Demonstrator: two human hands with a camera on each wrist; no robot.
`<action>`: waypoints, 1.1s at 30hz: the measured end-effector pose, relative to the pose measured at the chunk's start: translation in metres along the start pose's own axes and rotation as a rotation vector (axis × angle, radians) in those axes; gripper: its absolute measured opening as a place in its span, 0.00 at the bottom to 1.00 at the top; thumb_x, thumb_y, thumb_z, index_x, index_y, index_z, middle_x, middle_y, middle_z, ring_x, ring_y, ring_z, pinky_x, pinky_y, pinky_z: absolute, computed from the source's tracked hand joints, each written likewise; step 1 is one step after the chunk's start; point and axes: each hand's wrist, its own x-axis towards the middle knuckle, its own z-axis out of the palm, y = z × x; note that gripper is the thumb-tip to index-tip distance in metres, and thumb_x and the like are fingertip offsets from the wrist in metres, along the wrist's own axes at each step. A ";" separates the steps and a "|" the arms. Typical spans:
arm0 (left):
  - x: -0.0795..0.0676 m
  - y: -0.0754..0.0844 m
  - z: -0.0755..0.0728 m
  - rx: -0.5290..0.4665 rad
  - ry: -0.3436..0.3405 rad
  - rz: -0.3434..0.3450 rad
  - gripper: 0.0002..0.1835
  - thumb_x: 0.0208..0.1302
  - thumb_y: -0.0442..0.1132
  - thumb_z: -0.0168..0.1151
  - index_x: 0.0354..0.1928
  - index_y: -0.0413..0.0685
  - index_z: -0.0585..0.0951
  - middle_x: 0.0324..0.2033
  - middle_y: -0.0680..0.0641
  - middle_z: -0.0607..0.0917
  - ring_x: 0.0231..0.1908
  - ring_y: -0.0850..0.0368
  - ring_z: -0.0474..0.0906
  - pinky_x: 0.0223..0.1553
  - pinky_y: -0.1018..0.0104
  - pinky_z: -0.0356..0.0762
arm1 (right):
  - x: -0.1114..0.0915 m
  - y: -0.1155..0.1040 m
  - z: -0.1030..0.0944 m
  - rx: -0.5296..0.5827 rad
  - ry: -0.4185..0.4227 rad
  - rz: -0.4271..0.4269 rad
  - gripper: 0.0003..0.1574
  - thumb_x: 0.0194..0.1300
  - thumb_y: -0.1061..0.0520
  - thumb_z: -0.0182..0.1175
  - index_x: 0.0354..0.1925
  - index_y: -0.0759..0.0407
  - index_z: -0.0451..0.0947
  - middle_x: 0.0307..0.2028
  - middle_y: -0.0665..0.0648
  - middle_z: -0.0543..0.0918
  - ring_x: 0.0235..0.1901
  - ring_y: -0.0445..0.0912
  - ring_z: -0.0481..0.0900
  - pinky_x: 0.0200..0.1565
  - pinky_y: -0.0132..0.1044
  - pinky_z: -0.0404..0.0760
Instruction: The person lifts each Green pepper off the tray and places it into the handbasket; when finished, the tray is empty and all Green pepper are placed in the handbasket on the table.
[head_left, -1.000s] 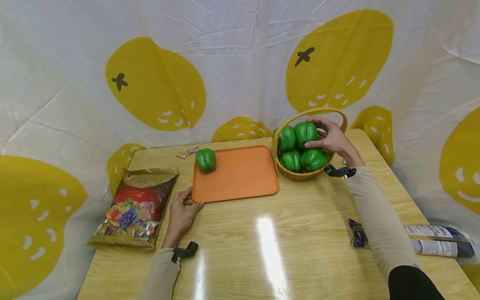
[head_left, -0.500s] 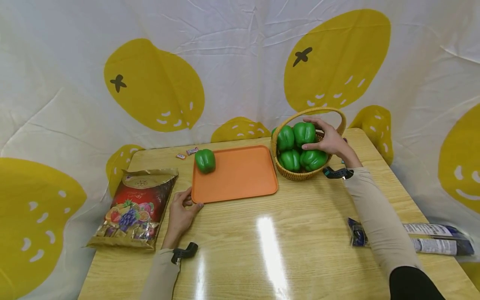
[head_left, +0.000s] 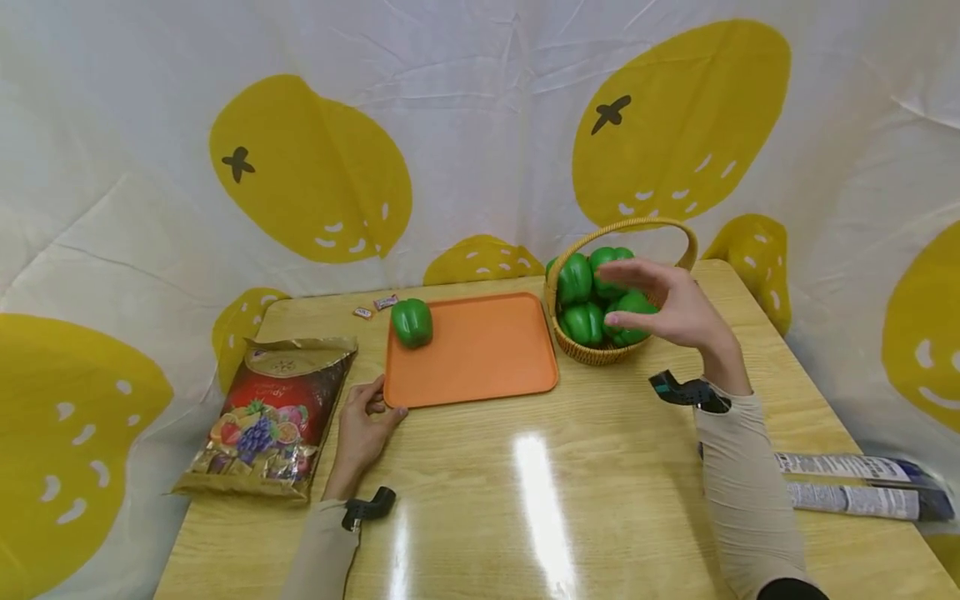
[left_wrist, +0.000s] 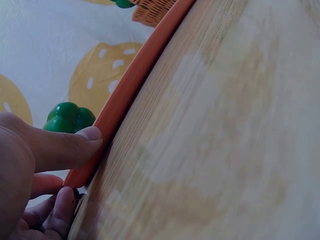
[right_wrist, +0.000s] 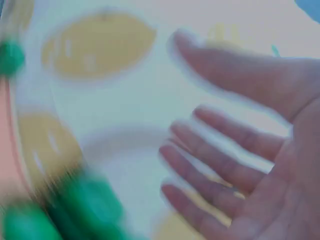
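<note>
An orange tray (head_left: 491, 350) lies on the table, with one green bell pepper (head_left: 412, 323) at its back left corner. My left hand (head_left: 363, 429) grips the tray's near left corner; in the left wrist view its thumb (left_wrist: 75, 147) lies on the rim and the fingers bend around the corner. To the right stands a wicker basket (head_left: 596, 356) holding several green bell peppers (head_left: 575, 279). In front of it my right hand (head_left: 678, 304) is raised, thumb and fingers spread and nothing held. It partly hides the peppers. The right wrist view is blurred.
A red and gold candy bag (head_left: 273, 417) lies left of the tray. Two small wrapped candies (head_left: 363, 312) sit behind it. Dark packages with white labels (head_left: 855, 498) lie at the right, partly behind my right sleeve. The basket's handle (head_left: 645, 222) arches above the peppers.
My right hand has let go of the upper pepper in the basket and drawn back toward me, up and away from it. The left hand stays at the tray corner.
</note>
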 end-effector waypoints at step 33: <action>-0.001 0.003 0.000 -0.004 0.003 -0.017 0.39 0.52 0.35 0.77 0.67 0.39 0.72 0.49 0.41 0.76 0.41 0.47 0.78 0.44 0.64 0.78 | 0.119 0.075 0.243 -0.100 -0.210 0.110 0.50 0.44 0.48 0.81 0.66 0.47 0.74 0.62 0.50 0.77 0.63 0.50 0.72 0.62 0.54 0.73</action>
